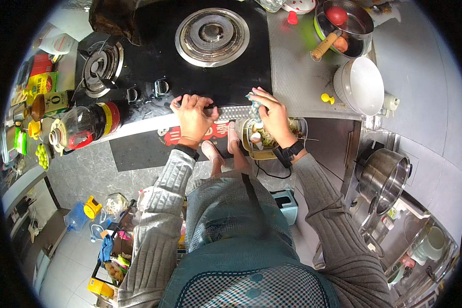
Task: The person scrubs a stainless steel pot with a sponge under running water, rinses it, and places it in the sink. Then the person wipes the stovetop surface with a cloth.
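Note:
A black gas cooktop (150,65) lies before me, with a round burner (212,34) at its middle and a smaller burner (97,69) on the left. My left hand (194,115) rests at the cooktop's front edge, fingers curled over a dark piece that I cannot make out. A crumpled patterned blue-green cloth (255,107) is in my right hand (272,115), at the front edge near the cooktop's right corner. Below that hand, a bin (263,154) of food scraps and eggshells hangs at the counter front.
A large dark sauce bottle (88,125) lies at the left front corner. Stacked white bowls (364,86), a yellow knob-shaped thing (327,99) and a wooden-handled pan (354,17) are on the right counter. A steel pot (383,177) stands farther right, by the sink.

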Demonstrator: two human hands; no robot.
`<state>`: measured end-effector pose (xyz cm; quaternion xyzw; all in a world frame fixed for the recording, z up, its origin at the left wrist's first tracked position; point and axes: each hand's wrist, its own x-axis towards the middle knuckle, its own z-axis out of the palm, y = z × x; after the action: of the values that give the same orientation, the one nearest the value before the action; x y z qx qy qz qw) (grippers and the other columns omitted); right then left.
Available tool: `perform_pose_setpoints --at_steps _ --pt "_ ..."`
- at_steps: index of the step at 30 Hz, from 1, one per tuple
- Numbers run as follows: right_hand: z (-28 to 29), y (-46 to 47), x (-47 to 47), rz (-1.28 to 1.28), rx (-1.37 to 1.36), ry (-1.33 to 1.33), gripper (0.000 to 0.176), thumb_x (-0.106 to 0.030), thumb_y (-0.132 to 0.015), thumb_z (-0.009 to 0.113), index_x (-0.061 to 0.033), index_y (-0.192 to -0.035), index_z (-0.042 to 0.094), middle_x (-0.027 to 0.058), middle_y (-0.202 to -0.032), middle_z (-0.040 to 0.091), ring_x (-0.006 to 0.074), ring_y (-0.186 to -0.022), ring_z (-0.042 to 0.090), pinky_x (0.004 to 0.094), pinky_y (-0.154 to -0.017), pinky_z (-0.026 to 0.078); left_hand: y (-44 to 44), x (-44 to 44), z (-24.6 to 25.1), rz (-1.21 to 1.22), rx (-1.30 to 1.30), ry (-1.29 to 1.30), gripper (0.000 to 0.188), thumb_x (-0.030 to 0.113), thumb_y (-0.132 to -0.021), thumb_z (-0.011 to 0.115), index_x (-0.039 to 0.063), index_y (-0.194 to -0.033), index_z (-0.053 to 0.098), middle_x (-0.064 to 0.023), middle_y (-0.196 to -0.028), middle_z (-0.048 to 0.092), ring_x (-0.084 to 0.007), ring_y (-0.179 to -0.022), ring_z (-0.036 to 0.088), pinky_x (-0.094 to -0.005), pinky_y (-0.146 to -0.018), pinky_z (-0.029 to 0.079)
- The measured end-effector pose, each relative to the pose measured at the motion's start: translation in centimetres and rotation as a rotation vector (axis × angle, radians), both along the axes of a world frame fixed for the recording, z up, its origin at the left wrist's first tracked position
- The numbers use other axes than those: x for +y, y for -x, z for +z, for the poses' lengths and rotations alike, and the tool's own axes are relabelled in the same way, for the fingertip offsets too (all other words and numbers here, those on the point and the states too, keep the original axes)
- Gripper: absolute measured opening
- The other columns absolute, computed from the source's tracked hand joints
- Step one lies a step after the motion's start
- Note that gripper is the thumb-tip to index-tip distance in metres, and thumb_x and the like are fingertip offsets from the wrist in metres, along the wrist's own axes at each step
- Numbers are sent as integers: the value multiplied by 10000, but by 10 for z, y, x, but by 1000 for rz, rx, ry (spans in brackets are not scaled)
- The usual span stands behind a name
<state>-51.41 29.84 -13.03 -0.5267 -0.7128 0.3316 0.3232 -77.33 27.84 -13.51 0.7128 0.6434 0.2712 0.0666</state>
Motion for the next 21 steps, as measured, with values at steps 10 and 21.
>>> perform_pose_setpoints --at_steps 10,21 --pt "1 1 -1 -4 4 -24 382 115 -844 570 -35 -1136 766 143 -1312 713 290 -1308 636 385 -1086 526 1 7 3 -38 112 80 159 283 -707 839 199 -804 747 38 -788 679 -184 -865 659 -538 -1110 348" --pt "-3 -1 0 14 0 -22 388 109 -845 572 -43 -1146 764 147 -1321 706 295 -1309 633 389 -1086 521 -26 23 13 141 284 378 181 224 -641 786 135 -784 721 -72 -830 748 -275 -910 712 -582 -1081 362"
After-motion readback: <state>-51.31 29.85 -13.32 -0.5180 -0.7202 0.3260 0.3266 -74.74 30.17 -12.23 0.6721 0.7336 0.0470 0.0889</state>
